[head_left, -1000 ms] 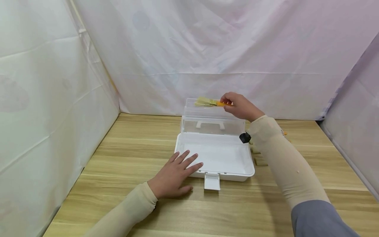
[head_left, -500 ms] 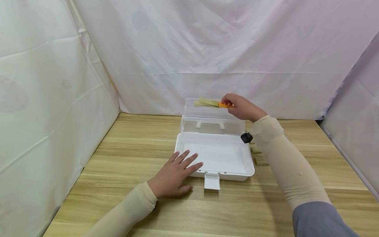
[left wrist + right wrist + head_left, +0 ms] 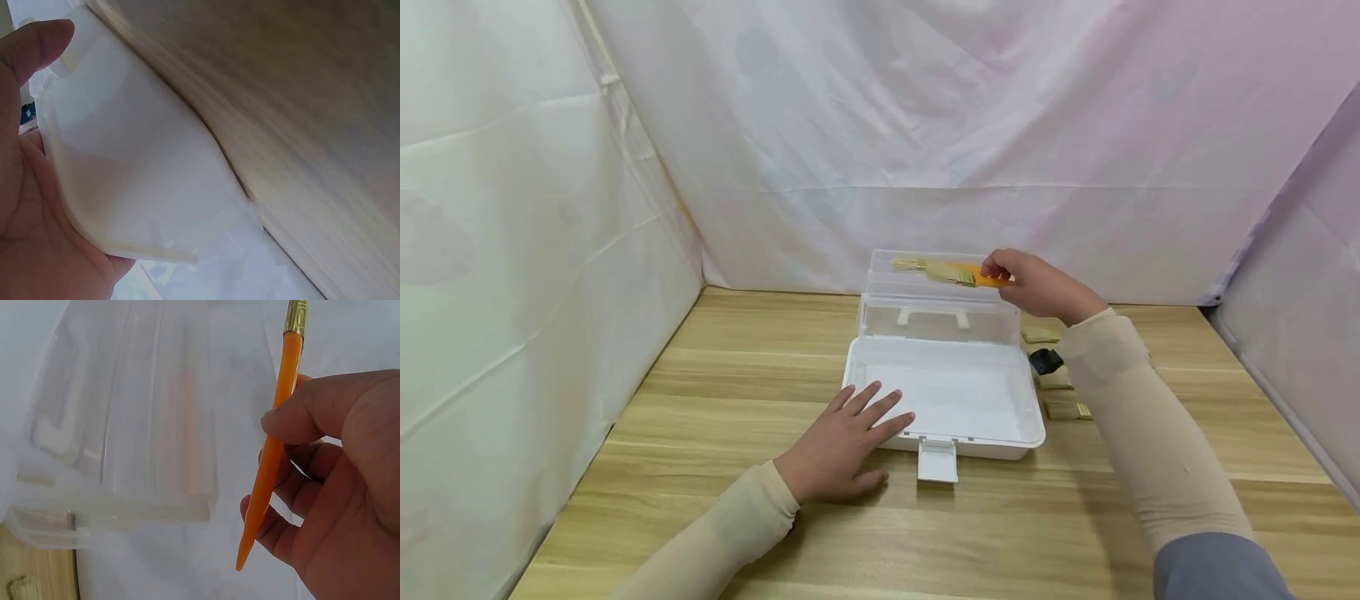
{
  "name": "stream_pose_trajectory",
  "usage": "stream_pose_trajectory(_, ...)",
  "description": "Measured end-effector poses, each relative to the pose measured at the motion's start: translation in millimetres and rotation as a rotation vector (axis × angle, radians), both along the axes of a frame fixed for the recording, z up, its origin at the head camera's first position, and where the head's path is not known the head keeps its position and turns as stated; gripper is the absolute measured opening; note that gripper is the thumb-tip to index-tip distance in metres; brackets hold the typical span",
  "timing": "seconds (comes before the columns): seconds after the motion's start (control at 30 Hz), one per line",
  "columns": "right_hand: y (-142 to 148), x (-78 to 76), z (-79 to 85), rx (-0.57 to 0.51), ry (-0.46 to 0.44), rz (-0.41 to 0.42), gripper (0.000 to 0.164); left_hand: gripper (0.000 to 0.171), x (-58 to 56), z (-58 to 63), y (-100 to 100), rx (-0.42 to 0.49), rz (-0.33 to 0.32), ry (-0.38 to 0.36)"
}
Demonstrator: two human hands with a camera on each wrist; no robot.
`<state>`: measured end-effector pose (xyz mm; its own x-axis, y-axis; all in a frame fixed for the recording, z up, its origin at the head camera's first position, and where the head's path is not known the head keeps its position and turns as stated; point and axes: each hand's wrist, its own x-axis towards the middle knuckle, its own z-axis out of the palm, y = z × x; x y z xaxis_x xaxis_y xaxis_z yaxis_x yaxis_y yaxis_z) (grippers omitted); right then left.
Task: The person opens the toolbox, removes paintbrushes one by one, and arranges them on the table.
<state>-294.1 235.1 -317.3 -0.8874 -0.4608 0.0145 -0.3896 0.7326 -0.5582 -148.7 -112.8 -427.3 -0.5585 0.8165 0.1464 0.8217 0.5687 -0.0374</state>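
Note:
My right hand [image 3: 1037, 287] pinches a flat paintbrush [image 3: 953, 273] by its orange handle, above the raised clear lid [image 3: 880, 283] of a white plastic case. In the right wrist view the thumb and fingers grip the orange handle [image 3: 269, 462] below its gold ferrule. Pale bristles of a second brush [image 3: 910, 263] show at the lid, and a faint orange streak shows through the clear plastic in the right wrist view. My left hand [image 3: 846, 442] rests with spread fingers over the front left corner of the white case [image 3: 955, 392]. Its palm lies beside the case wall [image 3: 137, 150].
Several more brushes [image 3: 1067, 410] lie on the wooden table [image 3: 760, 333] to the right of the case, partly hidden by the right arm. The case's front latch [image 3: 937, 461] hangs down. White cloth [image 3: 820, 125] surrounds the table at the back and sides.
My right hand has moved right and slightly down with its brush, so bristles of a second brush now show separately at the lid. The left hand and case have stayed still.

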Motion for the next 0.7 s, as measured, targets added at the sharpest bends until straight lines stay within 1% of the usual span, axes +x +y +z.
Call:
stream_pose_trajectory(0.13,9,10.3,-1.3,-0.003,-0.013,-0.023,0.024,0.078,-0.8,-0.8,1,0.000,-0.006,0.012)
stream_pose_trajectory(0.27,19,20.3,-2.6,-0.001,-0.027,-0.048,0.024,0.078,-1.5,-1.4,2,-0.002,-0.008,0.009)
stream_pose_trajectory(0.7,42,58.0,-3.7,0.014,0.027,-0.056,0.024,0.079,-3.7,-4.1,2,0.001,-0.007,-0.011)
